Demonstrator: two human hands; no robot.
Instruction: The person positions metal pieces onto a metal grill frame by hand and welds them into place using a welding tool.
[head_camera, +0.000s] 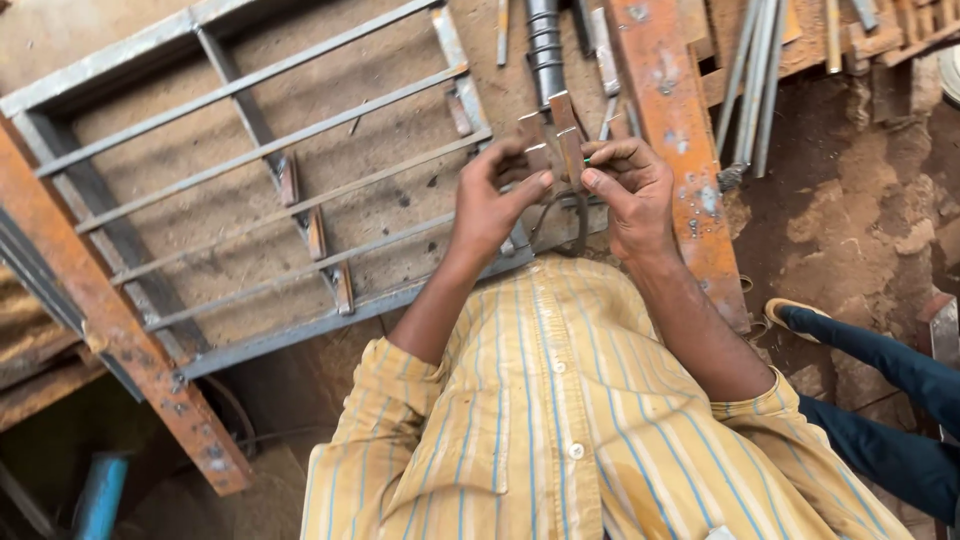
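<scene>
Right now your left hand and right hand are raised together in front of your chest, above the welded grille that lies on the dirt floor. Both are closed on a small cluster of short flat steel pieces: the left grip pinches the lower end of one strip between thumb and forefinger, and the right grip, fingers curled, clamps the neighbouring strip from the other side. A thin dark loop of wire or rod hangs beneath them, between your wrists; what it is fixed to I cannot tell.

The risk, as I judge it, lies in the edges. These strips look cut, with square, raw corners, and bare fingertips pressed this hard could slip and be nicked. A loosened pinch would drop the pieces onto the grille bars, where they could fall through the gaps.

The strips are dull grey, flat and rectangular. The grille is pale, matte steel with slim parallel bars and small tabs. Beside it runs a rusty orange beam, speckled with paint, and loose grey rods lie further right on crumbly reddish earth.
</scene>
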